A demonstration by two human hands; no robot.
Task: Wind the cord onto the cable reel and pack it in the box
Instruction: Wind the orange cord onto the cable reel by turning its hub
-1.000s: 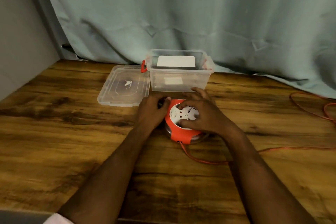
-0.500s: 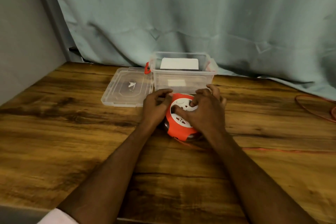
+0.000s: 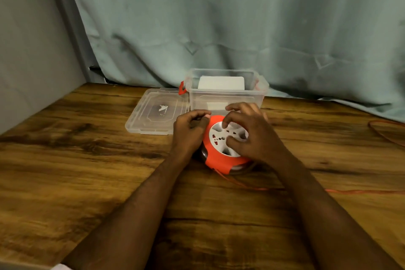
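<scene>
I see the cable reel [image 3: 225, 144] lying flat on the table [image 3: 87, 160], just in front of the open box [image 3: 225, 96]. My left hand [image 3: 189, 131] curls against its orange rim; my right hand [image 3: 249, 133] spreads its fingers on the white face. The cord [image 3: 361, 192] trails off to the right (much unwound), so I judge it may snag or the reel may skid.

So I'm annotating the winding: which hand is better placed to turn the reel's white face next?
The right hand, probably. Its fingertips already rest in the recesses of the white face of the cable reel, while the left hand grips the orange rim. The cord still trails off right.
</scene>
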